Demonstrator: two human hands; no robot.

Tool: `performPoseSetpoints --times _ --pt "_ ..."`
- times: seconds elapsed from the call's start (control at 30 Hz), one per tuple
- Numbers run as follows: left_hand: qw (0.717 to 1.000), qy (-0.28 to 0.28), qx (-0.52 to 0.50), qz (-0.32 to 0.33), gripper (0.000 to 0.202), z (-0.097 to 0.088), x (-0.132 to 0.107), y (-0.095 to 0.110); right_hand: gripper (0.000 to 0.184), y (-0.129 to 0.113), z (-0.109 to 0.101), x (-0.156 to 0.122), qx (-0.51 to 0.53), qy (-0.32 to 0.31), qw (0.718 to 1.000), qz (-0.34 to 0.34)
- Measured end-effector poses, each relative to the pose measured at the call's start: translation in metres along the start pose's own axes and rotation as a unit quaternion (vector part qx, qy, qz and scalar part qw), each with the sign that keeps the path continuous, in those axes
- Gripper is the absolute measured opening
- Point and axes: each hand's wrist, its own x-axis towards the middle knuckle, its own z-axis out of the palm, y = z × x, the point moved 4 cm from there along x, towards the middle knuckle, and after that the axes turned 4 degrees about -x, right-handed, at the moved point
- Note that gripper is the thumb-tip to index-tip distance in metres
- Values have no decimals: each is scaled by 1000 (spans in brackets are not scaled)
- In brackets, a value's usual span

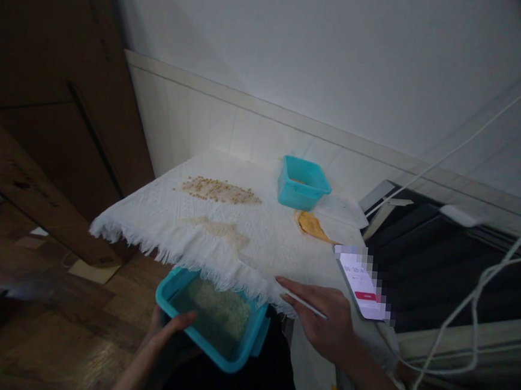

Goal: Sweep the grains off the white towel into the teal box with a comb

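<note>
My left hand [166, 335] grips a turquoise plastic container [224, 360] by its near left rim, thumb over the edge. Pale grain that looks like rice [222, 312] covers its bottom. The container sits just below the fringed front edge of a white cloth [150, 219]. My right hand [323, 314] is closed on the handle of a thin white tool [303, 303]; its pale flat end lies over the cloth near the fringe and is hard to make out. Just beyond that end is a loose patch of rice [224, 231].
Farther back lies a rice heap mixed with yellow kernels [218, 190]. A second turquoise container [303, 192] stands near the wall, beside a yellow-orange spoon-shaped thing [311, 225]. A phone [362, 284] lies at the right edge, near white cables [475, 296]. Cardboard boxes [54, 119] stand left.
</note>
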Motion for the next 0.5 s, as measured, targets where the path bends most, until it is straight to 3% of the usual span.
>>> performPoseSetpoints --times 0.37,0.5 --pt "1000 -4 -25 10 96 4 -1 6 34 -22 -7 -7 56 -29 998 -18" --pt "1000 -3 -16 7 97 0 2 6 27 -2 -5 7 24 11 999 17"
